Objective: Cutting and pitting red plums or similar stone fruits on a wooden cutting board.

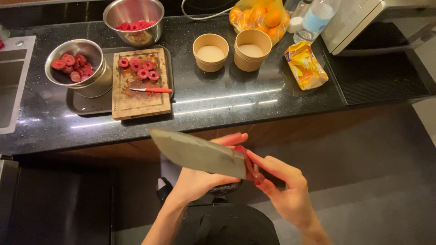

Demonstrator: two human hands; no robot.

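Both hands (245, 177) grip broad flat steel cleaver (200, 152) w/ red handle.

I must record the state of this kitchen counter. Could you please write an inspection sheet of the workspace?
Surface: black speckled counter, glossy.
Job's things: large cleaver; red strip at its blade.
Clutter: wooden cutting board with red fruit slices and a small red-handled knife on a dark tray; two steel bowls of slices; two paper cups; yellow packet; bag of oranges; bottle.
Hands: left hand at the cleaver; right hand pinches the strip.
Cables: one white cable at the back.
Surroundings: sink left; white appliance right.
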